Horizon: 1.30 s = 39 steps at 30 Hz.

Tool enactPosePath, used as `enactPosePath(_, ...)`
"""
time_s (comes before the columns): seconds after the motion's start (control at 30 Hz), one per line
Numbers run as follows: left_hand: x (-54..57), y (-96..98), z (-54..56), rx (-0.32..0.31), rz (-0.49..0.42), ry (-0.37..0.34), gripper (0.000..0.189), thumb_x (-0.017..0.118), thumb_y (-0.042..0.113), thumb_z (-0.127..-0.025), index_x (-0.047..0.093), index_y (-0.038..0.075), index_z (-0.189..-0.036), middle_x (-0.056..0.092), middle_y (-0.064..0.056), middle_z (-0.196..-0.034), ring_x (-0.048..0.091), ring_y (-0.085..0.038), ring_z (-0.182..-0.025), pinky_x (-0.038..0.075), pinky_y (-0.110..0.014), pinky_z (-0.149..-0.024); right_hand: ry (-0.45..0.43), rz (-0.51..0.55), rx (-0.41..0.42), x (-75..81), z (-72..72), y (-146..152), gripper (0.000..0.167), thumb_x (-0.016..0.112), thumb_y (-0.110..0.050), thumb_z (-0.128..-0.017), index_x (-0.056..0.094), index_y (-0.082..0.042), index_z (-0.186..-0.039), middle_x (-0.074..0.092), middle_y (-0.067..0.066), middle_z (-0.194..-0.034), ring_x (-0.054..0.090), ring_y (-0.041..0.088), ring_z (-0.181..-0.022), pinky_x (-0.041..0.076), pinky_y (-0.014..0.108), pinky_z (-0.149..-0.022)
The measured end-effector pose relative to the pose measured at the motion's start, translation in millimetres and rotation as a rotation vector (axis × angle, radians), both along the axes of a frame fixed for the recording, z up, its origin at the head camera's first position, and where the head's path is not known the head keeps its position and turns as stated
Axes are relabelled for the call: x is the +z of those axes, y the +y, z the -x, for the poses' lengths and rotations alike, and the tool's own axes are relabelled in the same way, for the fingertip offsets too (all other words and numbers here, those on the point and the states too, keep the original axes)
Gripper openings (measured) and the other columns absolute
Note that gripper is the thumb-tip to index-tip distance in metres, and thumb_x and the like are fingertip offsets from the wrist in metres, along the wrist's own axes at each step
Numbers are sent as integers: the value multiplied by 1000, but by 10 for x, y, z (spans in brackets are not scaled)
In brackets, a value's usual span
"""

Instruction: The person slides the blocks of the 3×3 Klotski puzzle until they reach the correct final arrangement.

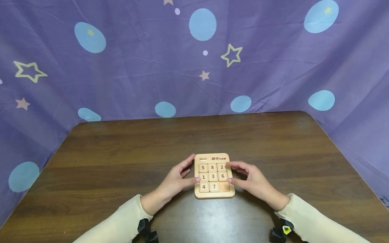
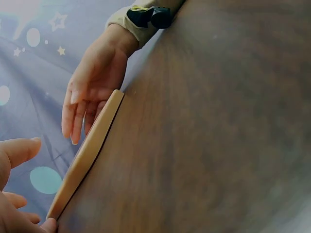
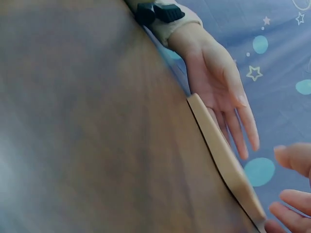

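Note:
A light wooden sliding number puzzle (image 1: pixel 213 195) lies flat on the table, its tiles reading 5 8 2, 1 3 6 and 4 7 from the top row down. The bottom right cell has no tile. My left hand (image 1: pixel 173 182) is at the puzzle's left side, thumb over the edge by tile 1 and index finger at the top left corner. On the other side my right hand (image 1: pixel 253 179) has its index fingertip by tile 2 and its thumb by tile 6. Both hands have loosely extended fingers. Each wrist view shows the puzzle edge-on (image 2: pixel 87 160).
Brown wood-grain table (image 1: pixel 121 145) extends around the puzzle on all sides. Behind it and at the sides hangs a purple cloth (image 1: pixel 136 77) with blue dots and stars. Black devices (image 1: pixel 147 231) are strapped at both wrists, over pale sleeves.

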<state>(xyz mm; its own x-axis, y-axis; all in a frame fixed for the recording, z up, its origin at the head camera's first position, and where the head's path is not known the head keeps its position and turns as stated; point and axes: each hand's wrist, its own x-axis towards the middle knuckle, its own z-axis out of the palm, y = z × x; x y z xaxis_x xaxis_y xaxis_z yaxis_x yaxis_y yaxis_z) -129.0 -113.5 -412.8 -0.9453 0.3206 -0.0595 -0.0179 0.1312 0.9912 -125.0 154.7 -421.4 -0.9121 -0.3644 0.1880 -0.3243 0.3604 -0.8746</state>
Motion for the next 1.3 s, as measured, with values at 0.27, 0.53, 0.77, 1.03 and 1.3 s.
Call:
enactPosePath(0.27,-19,-12,-42,-100,79,24,99,78,-1,-70,18,-2,-148,12,-11,-157,10,-19,-144,21,-37,-114,-31,77,-32,-60,-35,-35,43,75,-5,-76,62,5,-116,64,16,-114,59,27,-103,50,30,-91)
enactPosePath(0.53,-27,-16,-58,-202,202,102,102,79,-2,-69,15,-3,-148,7,-13,-157,7,-21,-143,14,-36,-114,15,42,-60,-94,-48,-49,36,77,-2,-74,67,2,-109,65,13,-111,60,23,-105,50,29,-91)
enactPosePath(0.77,-20,-31,-54,-221,225,121,99,77,-4,-71,14,-5,-147,8,-15,-156,10,-23,-143,17,-37,-113,128,-59,-98,-121,-40,-79,38,80,-6,-71,70,-3,-107,67,8,-110,62,21,-103,50,29,-90)
enactPosePath(1.03,-9,-45,-44,-226,274,161,99,78,-1,-70,15,-7,-146,10,-17,-155,13,-25,-142,15,-28,-112,148,-122,-160,-100,-46,-119,34,82,-6,-68,73,-6,-101,65,-1,-106,59,17,-102,46,34,-93)
enactPosePath(1.3,-14,-52,-47,-227,292,175,99,79,0,-70,16,-6,-146,11,-16,-155,14,-24,-142,13,-14,-108,143,-127,-171,-112,-54,-123,30,82,-8,-68,75,-9,-96,65,-3,-101,58,15,-99,45,32,-91)
